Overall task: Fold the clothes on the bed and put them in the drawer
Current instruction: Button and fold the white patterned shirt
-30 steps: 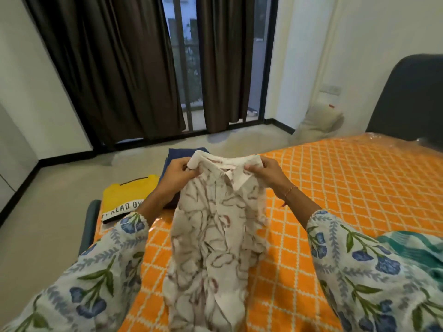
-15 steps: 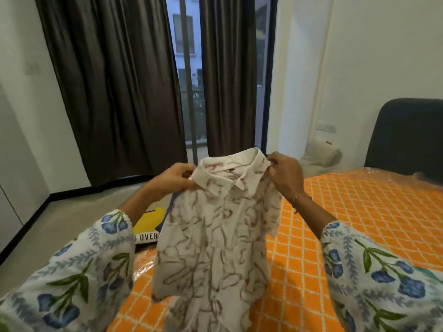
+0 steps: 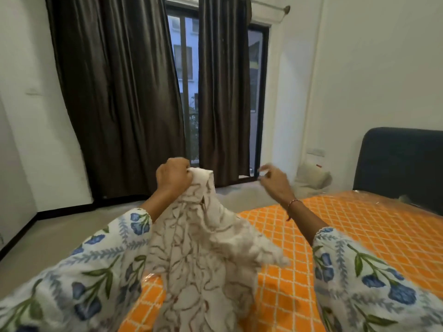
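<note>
A cream shirt with a brown vine print (image 3: 203, 259) hangs in the air over the near edge of the bed (image 3: 359, 236), which has an orange lattice cover. My left hand (image 3: 173, 177) grips the shirt at its collar and holds it up. The cloth droops below and flares out to the right. My right hand (image 3: 273, 179) is raised at the same height, a good gap to the right of the collar. It is blurred, with loosely curled fingers and nothing in them. No drawer is in view.
A dark padded headboard (image 3: 402, 164) stands at the right. Brown curtains (image 3: 119, 92) cover a tall window ahead. A cream bag (image 3: 311, 178) sits on the floor by the wall. Grey floor lies left of the bed.
My right hand has let go of the collar and moved off to the right. My left hand lifted the shirt higher. The view tilted up, so the folded yellow and blue clothes dropped out of sight.
</note>
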Tool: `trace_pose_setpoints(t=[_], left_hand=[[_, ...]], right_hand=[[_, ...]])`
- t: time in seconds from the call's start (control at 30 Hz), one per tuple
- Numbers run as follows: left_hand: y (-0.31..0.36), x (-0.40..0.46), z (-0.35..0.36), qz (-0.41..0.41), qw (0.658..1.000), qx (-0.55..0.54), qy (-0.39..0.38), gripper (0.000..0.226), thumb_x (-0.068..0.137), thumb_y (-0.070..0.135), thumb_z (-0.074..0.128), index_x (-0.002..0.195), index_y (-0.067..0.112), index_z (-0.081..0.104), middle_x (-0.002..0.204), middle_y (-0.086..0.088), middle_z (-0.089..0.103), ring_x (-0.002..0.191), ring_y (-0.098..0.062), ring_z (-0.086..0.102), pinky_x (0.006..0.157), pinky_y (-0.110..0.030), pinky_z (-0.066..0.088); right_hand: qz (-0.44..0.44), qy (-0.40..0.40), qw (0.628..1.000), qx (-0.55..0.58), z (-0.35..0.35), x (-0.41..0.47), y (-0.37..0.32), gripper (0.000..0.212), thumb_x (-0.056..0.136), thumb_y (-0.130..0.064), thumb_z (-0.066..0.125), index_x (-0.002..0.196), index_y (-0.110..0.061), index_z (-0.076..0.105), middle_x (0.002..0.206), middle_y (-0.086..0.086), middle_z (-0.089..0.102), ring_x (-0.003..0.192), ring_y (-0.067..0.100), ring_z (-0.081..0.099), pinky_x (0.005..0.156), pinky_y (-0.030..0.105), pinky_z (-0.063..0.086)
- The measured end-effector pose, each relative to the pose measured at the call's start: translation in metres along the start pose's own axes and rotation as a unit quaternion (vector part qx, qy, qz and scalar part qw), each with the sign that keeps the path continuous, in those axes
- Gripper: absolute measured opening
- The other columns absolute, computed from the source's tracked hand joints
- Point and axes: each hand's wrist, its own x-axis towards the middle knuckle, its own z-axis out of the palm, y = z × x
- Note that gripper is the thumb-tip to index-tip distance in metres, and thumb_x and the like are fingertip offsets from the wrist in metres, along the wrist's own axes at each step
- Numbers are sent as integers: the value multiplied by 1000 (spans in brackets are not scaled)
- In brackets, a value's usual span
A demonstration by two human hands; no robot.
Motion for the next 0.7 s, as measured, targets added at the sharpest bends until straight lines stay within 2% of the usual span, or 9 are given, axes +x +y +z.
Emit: trace_pose_setpoints(t=[0.1, 0.2, 0.27, 0.33, 0.37, 0.43, 0.47, 0.6, 0.7], left_hand=[[21, 3, -7, 29, 999, -30, 13, 17, 85, 15, 54, 91, 9, 69, 92, -12, 68, 90, -33, 63, 73, -35, 45], [33, -1, -11, 17, 998, -47, 25, 18, 86, 14, 53, 90, 9, 69, 92, -12, 68, 89, -31, 62, 69, -34, 42], [38, -5, -14, -16, 996, -84, 35, 17, 87, 13, 52, 89, 9, 69, 86, -9, 66, 83, -25, 59, 65, -31, 37], [41, -7, -17, -45, 989, -131, 42, 15, 87, 13, 52, 81, 10, 66, 77, -5, 59, 75, -20, 53, 64, -30, 35], [41, -7, -19, -56, 986, -152, 38, 15, 87, 13, 52, 77, 11, 63, 74, -4, 57, 73, -19, 52, 63, -30, 35], [38, -4, -23, -68, 980, -184, 23, 16, 86, 13, 52, 74, 10, 62, 71, -5, 57, 72, -22, 54, 62, -31, 37], [35, -3, -25, -68, 981, -182, 17, 16, 86, 14, 53, 75, 10, 64, 73, -7, 59, 73, -23, 56, 62, -31, 39], [6, 1, -31, -49, 997, -61, 18, 16, 86, 15, 56, 74, 12, 67, 74, -4, 59, 74, -22, 58, 65, -32, 41], [-16, 2, -26, -34, 999, 8, -18, 22, 87, 22, 60, 67, 14, 61, 74, -5, 59, 76, -27, 60, 63, -31, 38]], right_hand=[[-9, -119, 993, 9, 43, -46, 11, 22, 80, 4, 54, 90, -6, 70, 86, 12, 67, 76, 19, 58, 77, 39, 52], [-14, -243, 970, 10, 78, -81, 16, 37, 82, -6, 65, 119, -8, 63, 115, 13, 66, 97, 24, 61, 75, 29, 46], [-3, -288, 957, 23, 102, -96, 18, 59, 81, -22, 74, 135, -11, 51, 128, 10, 59, 111, 30, 57, 83, 34, 46], [50, -243, 964, 96, 121, -107, 16, 57, 83, -26, 74, 133, -11, 52, 124, 11, 62, 109, 31, 58, 83, 37, 47], [84, -206, 965, 136, 128, -108, 14, 43, 85, -24, 71, 124, -9, 59, 116, 13, 65, 101, 30, 61, 75, 35, 46], [127, -118, 973, 153, 132, -106, 12, 17, 90, -18, 63, 92, -2, 69, 96, 24, 67, 75, 28, 57, 57, 31, 31], [136, -64, 977, 150, 130, -101, 13, 20, 92, -16, 58, 80, -1, 66, 90, 28, 66, 67, 28, 52, 55, 32, 25], [157, 99, 980, 75, 91, -74, 16, 21, 90, -9, 52, 99, -8, 72, 103, 23, 67, 94, 41, 59, 66, 35, 37], [137, 145, 980, -9, 45, -44, 15, 26, 90, -6, 47, 102, -10, 70, 105, 20, 67, 96, 40, 58, 69, 35, 40]])
